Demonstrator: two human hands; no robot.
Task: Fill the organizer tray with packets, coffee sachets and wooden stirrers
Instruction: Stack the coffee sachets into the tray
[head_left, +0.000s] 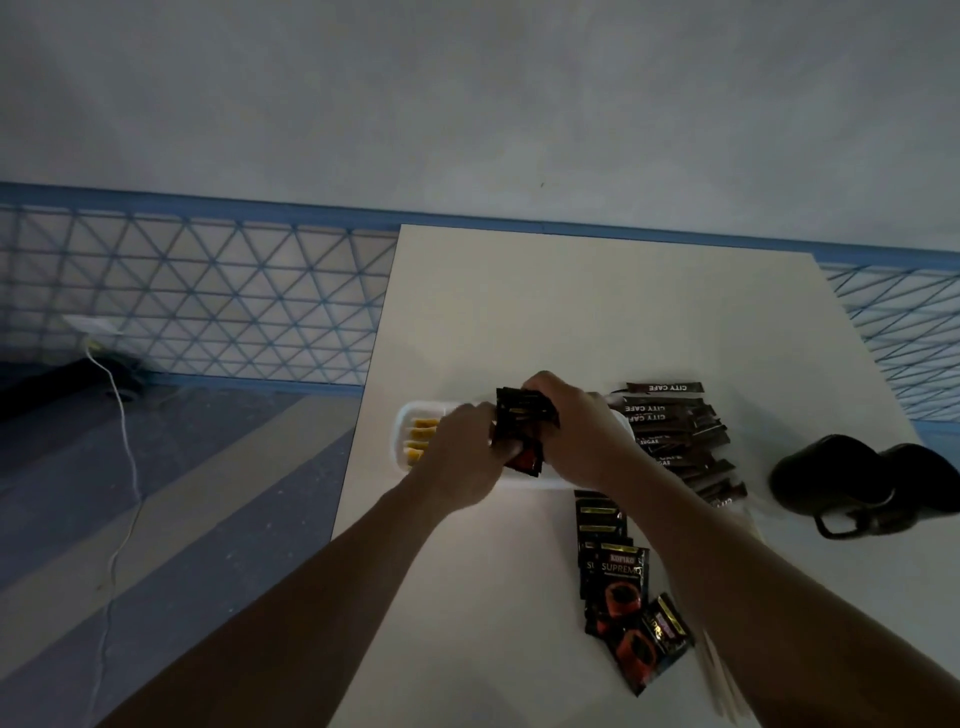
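From the head view, both hands close around one stack of coffee sachets (522, 434): left hand (462, 460) pinching its left edge, right hand (576, 431) curled over its top. The stack sits over the middle of the white tray (401, 434), beside the yellow packets (418, 436).

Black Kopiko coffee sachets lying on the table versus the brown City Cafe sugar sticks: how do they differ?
The black Kopiko coffee sachets are broad rectangles with gold and red print; the brown City Cafe sugar sticks are long narrow strips with white lettering. The sachets lie nearer the person; the sticks lie farther, right of the white plastic tray. Both are overlapping piles on the pale table, outside the tray.
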